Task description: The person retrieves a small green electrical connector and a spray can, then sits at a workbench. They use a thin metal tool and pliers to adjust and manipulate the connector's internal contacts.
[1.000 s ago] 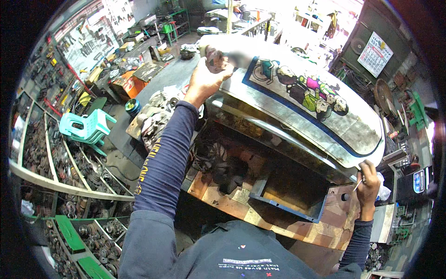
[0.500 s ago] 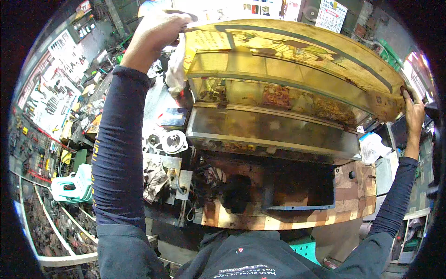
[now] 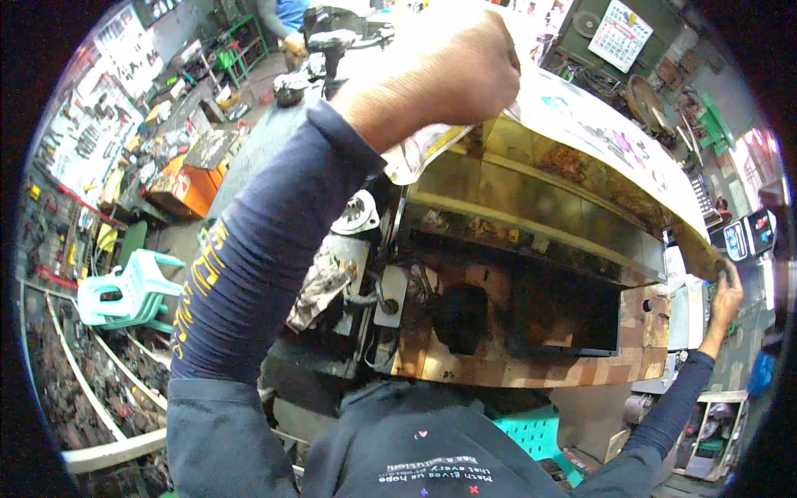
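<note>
My left hand (image 3: 461, 79) is raised at the top middle, its fingers closed in a fist at the left end of a large printed sheet (image 3: 614, 133). The sheet bends over a long glass-fronted cabinet (image 3: 548, 212), with a white face and coloured drawings showing on top. At the sheet's lower right corner, my right hand (image 3: 726, 299) pinches the edge. Part of the sheet is hidden behind my left fist. Below the cabinet, a wood-patterned bench top (image 3: 465, 369) bears a dark rectangular panel or box (image 3: 573, 332), partly in shadow.
Left of the bench are a crumpled cloth (image 3: 322, 286) and a round metal part (image 3: 357, 214). Stacked pale green plastic stools (image 3: 133, 290) stand on the left. Another person in blue (image 3: 290, 17) is at the far top. A teal plastic seat (image 3: 531, 432) is under the bench edge.
My left hand has swung to the right and come closer, carrying its end of the sheet. The sheet has tipped, and its white face shows. My right hand has moved down slightly.
</note>
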The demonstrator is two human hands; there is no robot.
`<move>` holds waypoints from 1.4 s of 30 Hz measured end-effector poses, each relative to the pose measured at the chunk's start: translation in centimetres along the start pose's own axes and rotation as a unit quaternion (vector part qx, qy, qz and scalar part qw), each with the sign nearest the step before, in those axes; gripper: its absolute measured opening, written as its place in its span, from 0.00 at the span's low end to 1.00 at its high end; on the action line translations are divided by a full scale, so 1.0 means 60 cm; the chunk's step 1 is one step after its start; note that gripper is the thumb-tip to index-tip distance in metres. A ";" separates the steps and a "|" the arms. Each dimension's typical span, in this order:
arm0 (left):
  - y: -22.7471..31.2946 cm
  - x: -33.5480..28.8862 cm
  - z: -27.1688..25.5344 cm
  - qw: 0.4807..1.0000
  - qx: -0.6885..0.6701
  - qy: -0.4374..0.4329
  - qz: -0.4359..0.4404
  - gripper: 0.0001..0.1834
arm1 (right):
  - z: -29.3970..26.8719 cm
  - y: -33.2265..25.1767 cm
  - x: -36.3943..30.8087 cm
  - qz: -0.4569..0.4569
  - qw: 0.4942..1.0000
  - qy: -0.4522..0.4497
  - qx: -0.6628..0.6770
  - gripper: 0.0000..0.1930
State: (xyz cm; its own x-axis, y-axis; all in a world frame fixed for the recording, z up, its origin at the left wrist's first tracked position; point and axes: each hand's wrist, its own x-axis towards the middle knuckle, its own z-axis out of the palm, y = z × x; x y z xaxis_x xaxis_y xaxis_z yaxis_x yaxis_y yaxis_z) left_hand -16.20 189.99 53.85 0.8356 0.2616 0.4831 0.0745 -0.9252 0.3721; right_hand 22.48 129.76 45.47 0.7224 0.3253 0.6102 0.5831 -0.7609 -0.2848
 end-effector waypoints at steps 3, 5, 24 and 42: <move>-0.002 -0.044 0.042 1.000 0.007 -0.006 -0.014 0.12 | 0.015 0.038 -0.053 0.025 0.997 -0.040 0.054 0.14; -0.034 -0.076 0.053 0.999 -0.015 -0.023 0.028 0.12 | 0.082 -0.002 -0.088 0.031 0.993 -0.083 0.075 0.14; -0.594 -0.798 -0.337 0.769 -0.401 0.261 -0.424 0.15 | 0.230 -1.301 -0.578 -0.089 0.604 -0.627 0.484 0.14; -1.089 -1.075 -0.400 0.769 -0.425 0.025 -0.477 0.15 | 0.680 -2.028 -0.808 -0.192 0.624 -0.667 0.359 0.13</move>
State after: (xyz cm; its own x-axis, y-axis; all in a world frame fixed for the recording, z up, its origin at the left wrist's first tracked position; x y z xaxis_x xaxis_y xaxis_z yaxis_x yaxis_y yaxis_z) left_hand -88.02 240.13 17.38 0.5985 0.7393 -0.3087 0.2396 0.2025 0.9495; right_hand -68.33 229.48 20.39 -0.1342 0.9488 -0.2858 0.4796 -0.1902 -0.8566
